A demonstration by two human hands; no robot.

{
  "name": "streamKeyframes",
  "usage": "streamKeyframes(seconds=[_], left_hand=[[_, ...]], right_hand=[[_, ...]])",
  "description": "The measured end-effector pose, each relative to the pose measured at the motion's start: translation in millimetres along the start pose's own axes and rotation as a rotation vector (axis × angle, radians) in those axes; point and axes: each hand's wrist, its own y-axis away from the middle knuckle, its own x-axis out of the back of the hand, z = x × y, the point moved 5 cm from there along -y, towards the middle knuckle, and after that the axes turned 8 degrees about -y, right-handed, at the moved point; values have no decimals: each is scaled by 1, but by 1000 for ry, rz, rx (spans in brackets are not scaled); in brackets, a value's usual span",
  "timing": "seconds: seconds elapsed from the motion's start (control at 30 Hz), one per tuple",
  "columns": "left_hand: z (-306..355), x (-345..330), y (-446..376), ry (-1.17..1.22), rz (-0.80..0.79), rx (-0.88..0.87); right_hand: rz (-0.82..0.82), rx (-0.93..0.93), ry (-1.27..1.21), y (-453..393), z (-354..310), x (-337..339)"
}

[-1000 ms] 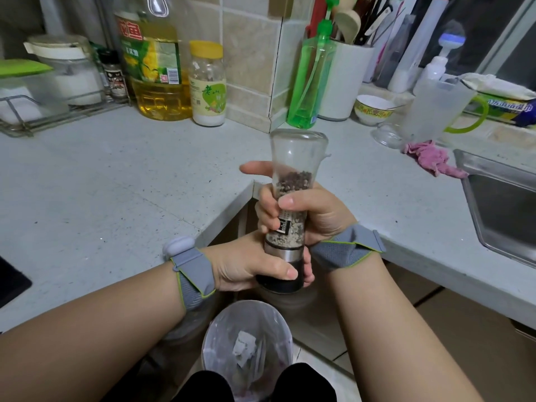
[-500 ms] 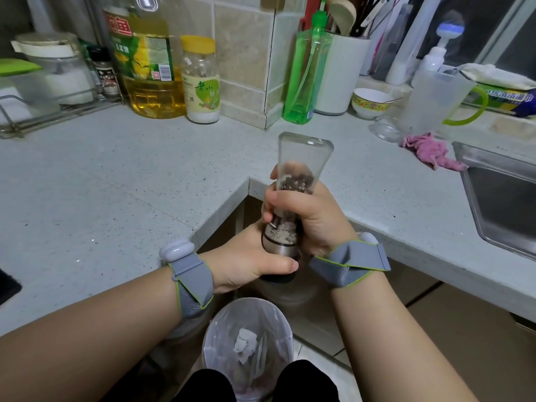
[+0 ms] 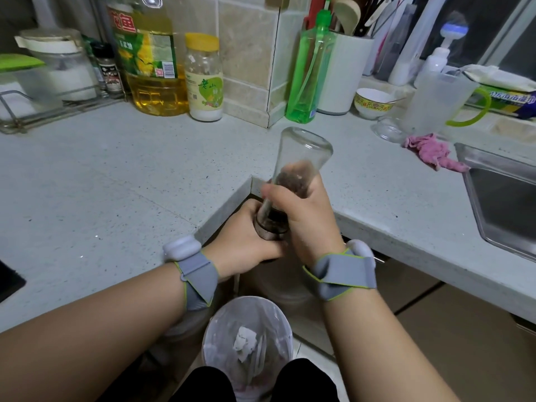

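Note:
A clear glass pepper grinder [image 3: 301,158] with dark peppercorns inside is held upside down in front of the counter's inner corner, its wide base tilted up and away from me. My right hand [image 3: 304,216] grips its glass body. My left hand [image 3: 246,242] is curled round the dark metal grinding head at the lower end. The grinder is blurred. Both wrists wear grey straps. Most of the grinding head is hidden by my fingers.
A lined waste bin [image 3: 246,338] stands on the floor below my hands. On the grey counter [image 3: 101,198] stand an oil bottle [image 3: 150,59], a yellow-lidded jar [image 3: 204,79], a green soap bottle [image 3: 310,71], a utensil holder [image 3: 345,74] and a small bowl [image 3: 372,103]. A pink cloth [image 3: 432,153] lies by the sink [image 3: 507,198].
The grinder has tilted so its base leans away to the right, and my hands have turned round it. My right hand has slid down, covering more of the glass body.

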Motion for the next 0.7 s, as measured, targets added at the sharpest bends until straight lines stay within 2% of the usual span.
streamKeyframes(seconds=[0.13, 0.23, 0.33, 0.5, 0.6, 0.7], left_hand=[[14, -12, 10, 240, -218, -49], [19, -18, 16, 363, -378, -50], [15, -16, 15, 367, -350, -33], [12, -10, 7, 209, -224, -59], [-7, -8, 2, 16, 23, 18], [-7, -5, 10, -205, 219, 81]], right_hand=[[-512, -205, -132, 3, -9, 3], [-609, -261, -101, 5, -7, 9], [-542, -274, -129, 6, -4, 8], [-396, -176, -109, 10, -3, 11], [-89, -46, 30, 16, 11, 13], [159, 7, 17, 25, 32, 11]])
